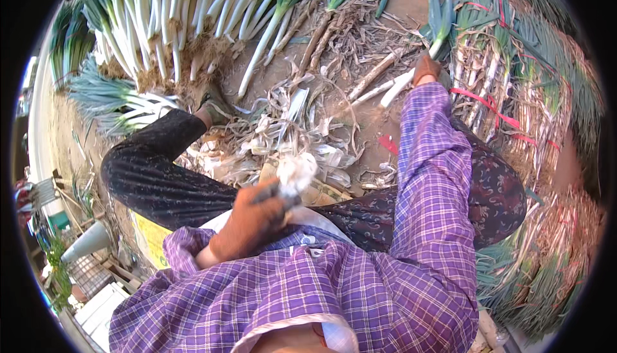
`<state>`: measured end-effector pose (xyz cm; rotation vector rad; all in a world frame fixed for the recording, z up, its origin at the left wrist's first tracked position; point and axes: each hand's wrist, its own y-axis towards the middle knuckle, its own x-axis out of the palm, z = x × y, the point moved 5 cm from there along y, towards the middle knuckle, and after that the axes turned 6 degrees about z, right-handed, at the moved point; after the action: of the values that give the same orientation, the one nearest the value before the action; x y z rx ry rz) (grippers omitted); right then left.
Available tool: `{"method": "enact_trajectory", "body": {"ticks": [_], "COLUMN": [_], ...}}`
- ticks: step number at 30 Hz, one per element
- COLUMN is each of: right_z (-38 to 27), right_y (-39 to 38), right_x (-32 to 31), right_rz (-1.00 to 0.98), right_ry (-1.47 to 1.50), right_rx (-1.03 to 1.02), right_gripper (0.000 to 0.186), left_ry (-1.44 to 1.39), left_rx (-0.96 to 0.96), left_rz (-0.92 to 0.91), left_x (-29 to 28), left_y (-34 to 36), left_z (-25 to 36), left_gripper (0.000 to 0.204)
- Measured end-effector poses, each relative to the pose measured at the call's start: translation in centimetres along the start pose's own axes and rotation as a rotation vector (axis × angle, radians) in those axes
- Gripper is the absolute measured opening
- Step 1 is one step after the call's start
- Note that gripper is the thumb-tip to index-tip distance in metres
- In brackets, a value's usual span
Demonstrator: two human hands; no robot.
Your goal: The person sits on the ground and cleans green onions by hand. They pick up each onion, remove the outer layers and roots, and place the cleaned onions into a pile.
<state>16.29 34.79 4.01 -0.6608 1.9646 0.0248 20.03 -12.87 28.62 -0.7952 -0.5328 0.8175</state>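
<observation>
My left hand (252,215), in an orange-brown glove with dark fingertips, is in front of my waist. Its fingers are closed on a clump of whitish peelings (297,172), blurred at the edges. My right arm stretches forward, and my gloved right hand (427,68) is closed around a long green onion (400,88). The onion's white stalk sticks out toward me and its green leaves point away. Between my legs lies a heap of pale stripped skins (283,118).
Ahead on the left, many green onions (173,16) with rooty ends lie piled. Bundles tied with red bands (488,105) line the right side. Dry husks and brown stalks (379,73) litter the ground ahead. A grey cone-shaped object (87,242) lies at the far left.
</observation>
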Motion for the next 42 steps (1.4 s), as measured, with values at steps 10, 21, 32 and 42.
{"method": "enact_trajectory", "body": {"ticks": [10, 21, 32, 42], "right_z": [-6.0, -3.1, -17.3, -18.0], "right_y": [-9.5, -9.2, -9.2, -10.8], "right_x": [3.2, 10.5, 1.4, -1.8], "right_rz": [-0.116, -0.347, -0.55, -0.28], "right_ry": [1.394, 1.71, 1.898, 1.683], "right_rx": [0.4, 0.445, 0.043, 0.027], "right_gripper": [0.031, 0.03, 0.04, 0.048], "left_ry": [1.284, 0.355, -0.015, -0.251], "left_rx": [0.655, 0.319, 0.448, 0.486], "left_rz": [0.477, -0.033, -0.124, 0.012], "left_x": [-1.6, 1.4, -4.5, -5.0], "left_y": [17.9, 18.7, 19.6, 18.3], "left_z": [1.7, -3.8, -0.3, 0.6], "left_gripper": [0.045, 0.024, 0.028, 0.015]}}
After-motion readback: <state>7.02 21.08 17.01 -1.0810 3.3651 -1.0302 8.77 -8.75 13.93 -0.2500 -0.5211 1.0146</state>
